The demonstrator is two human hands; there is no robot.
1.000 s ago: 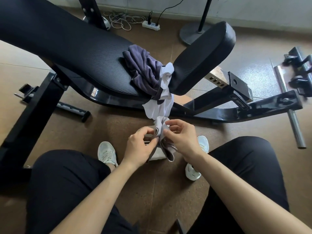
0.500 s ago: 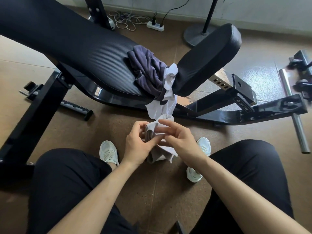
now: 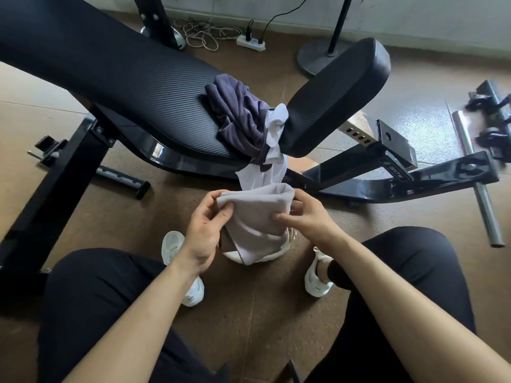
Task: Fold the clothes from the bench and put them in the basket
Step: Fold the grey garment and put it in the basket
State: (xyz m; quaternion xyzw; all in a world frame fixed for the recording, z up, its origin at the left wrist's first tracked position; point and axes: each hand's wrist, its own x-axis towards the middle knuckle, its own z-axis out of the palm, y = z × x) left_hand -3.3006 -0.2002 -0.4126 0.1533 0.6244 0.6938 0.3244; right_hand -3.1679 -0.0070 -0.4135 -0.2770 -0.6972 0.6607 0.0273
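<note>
A light grey cloth [image 3: 255, 217] is stretched between my two hands above the floor, in front of my knees. My left hand [image 3: 206, 230] pinches its left edge, and my right hand [image 3: 307, 217] grips its right side. Under the cloth, a pale woven basket [image 3: 287, 241] shows only part of its rim. On the black bench [image 3: 132, 87] lies a crumpled dark purple garment [image 3: 239, 117]. A white garment [image 3: 265, 164] hangs from the gap between the bench pads, down to the grey cloth.
The bench's black steel frame [image 3: 414, 181] spreads over the brown floor to both sides. A metal bar [image 3: 481, 194] lies at the right. A fan stand base [image 3: 318, 53], a power strip [image 3: 250, 42] and coiled cables sit by the far wall. My white shoes flank the basket.
The grey cloth was bunched narrowly between my hands. Now my hands have drawn apart and the cloth is spread wider between them, slightly higher and closer to the hanging white garment.
</note>
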